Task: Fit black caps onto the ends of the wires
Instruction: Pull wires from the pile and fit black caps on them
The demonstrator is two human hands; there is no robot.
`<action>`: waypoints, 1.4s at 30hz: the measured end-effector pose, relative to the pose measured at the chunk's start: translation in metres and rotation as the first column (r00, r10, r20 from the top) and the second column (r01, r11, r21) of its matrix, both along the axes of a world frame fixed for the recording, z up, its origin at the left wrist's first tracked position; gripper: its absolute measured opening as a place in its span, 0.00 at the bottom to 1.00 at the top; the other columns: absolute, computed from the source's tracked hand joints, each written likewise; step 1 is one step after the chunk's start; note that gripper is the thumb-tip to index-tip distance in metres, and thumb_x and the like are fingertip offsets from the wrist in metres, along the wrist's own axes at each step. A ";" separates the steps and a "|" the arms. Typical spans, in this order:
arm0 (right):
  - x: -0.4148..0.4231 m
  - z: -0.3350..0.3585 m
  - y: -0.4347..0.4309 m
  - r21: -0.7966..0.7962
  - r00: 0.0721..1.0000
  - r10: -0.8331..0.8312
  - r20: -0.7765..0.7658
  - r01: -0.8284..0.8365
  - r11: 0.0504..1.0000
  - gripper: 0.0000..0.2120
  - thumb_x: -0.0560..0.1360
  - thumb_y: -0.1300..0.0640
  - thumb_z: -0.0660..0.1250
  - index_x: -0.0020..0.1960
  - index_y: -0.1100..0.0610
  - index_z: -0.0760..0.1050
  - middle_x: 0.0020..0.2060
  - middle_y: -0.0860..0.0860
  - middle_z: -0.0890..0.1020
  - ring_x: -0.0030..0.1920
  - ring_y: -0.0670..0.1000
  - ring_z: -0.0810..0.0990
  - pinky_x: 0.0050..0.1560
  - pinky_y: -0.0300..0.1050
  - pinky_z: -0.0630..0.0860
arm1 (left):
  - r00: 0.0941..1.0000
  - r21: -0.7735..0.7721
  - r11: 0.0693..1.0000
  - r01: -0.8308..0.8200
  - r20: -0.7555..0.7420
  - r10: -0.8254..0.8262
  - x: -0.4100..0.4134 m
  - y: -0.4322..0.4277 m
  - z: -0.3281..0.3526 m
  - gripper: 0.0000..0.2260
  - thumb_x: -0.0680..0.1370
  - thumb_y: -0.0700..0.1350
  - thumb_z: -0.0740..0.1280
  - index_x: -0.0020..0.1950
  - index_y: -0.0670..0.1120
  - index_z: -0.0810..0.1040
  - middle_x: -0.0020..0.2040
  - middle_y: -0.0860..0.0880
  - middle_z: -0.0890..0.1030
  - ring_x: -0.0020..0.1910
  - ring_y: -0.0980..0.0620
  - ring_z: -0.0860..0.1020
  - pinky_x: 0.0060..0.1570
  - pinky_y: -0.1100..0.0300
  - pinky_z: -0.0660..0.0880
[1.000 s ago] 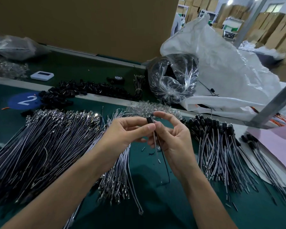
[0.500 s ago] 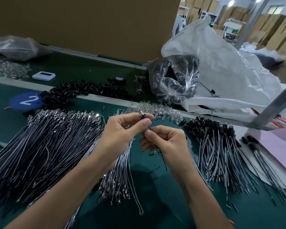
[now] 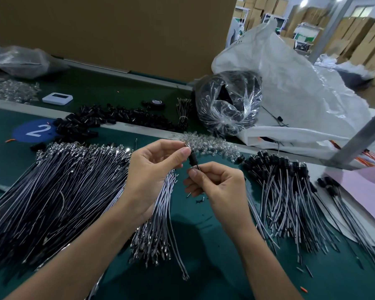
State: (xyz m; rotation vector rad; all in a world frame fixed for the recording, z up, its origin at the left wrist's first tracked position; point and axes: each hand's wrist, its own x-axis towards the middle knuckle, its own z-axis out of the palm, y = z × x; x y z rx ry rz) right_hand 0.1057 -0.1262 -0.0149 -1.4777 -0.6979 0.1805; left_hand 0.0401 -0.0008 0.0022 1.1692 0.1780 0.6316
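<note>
Head: black cap (image 3: 193,160) in left hand's (image 3: 154,169) pinch, wire (image 3: 197,167) in right hand's (image 3: 221,187) (clear bag (image 3: 243,118): black parts (image 3: 224,94))

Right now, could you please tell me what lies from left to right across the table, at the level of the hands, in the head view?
Uncapped wire pile → left hand → black cap → right hand, pinching its wire → capped wire pile → pink sheet.
</note>
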 end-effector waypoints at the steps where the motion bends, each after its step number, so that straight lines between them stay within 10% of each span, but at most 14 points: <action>1: 0.000 0.000 0.000 -0.003 1.000 -0.004 0.008 0.004 1.000 0.07 0.74 0.65 0.71 0.40 0.55 0.82 0.32 0.54 0.85 0.30 0.53 0.84 0.32 0.39 0.78 | 1.000 -0.003 1.000 0.004 0.000 -0.004 0.000 0.000 0.000 0.10 0.60 0.51 0.77 0.38 0.50 0.86 0.38 0.52 0.84 0.39 0.57 0.81 0.42 0.66 0.78; 42: -0.004 -0.008 0.002 -0.093 0.945 -0.075 0.318 0.110 0.990 0.06 0.78 0.61 0.67 0.49 0.58 0.83 0.37 0.48 0.86 0.36 0.45 0.84 0.41 0.45 0.81 | 0.996 -0.032 0.998 0.063 0.062 -0.061 0.000 0.004 -0.004 0.09 0.65 0.49 0.73 0.43 0.49 0.88 0.45 0.48 0.86 0.44 0.56 0.82 0.45 0.65 0.79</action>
